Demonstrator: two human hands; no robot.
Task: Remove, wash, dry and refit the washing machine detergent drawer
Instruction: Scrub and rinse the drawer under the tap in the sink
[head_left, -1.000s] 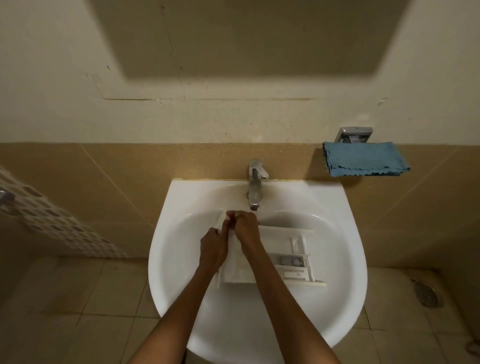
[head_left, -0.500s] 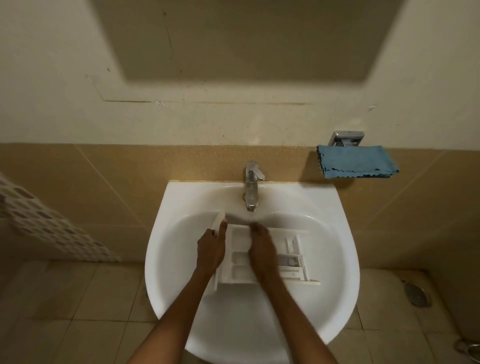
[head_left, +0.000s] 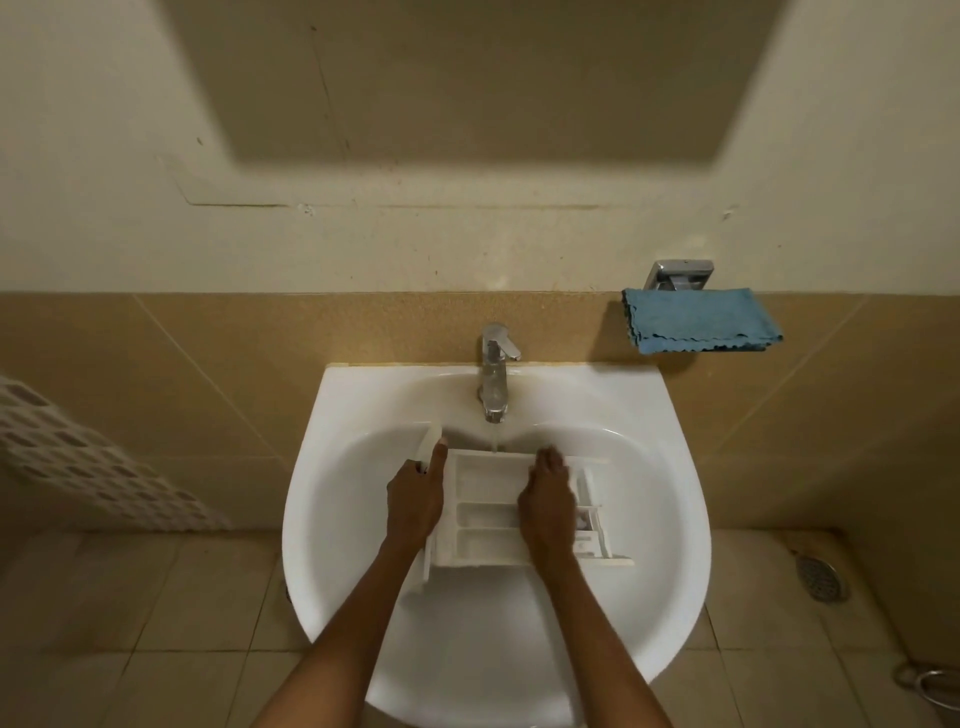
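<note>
The drawer is lying in the sink, in the lower middle of the frame, right under the tap. It is a white plastic tray, open side up, with its long way running left to right. Thin walls are dividing it into compartments. There is a wide one along the upper side, narrower slots below it, and a smaller section at the right end with a greyish insert inside. Its front panel is standing at the left end, poking up past the tray's upper corner. The plastic is looking a touch creamier than the bright basin. A thin stream of water is running from the tap onto the drawer's upper edge.

The left hand is holding the panel end, its grip closed on it with the thumb lying up along the panel. The right hand is lying palm down over the middle of the drawer, fingertips reaching toward the upper wall. They are blurred, so I cannot tell whether that grip is closed on the wall or only pressing flat.

At the upper right of the frame a blue cloth is lying on a chrome holder on the wall. A round drain is showing in the floor at lower right.
</note>
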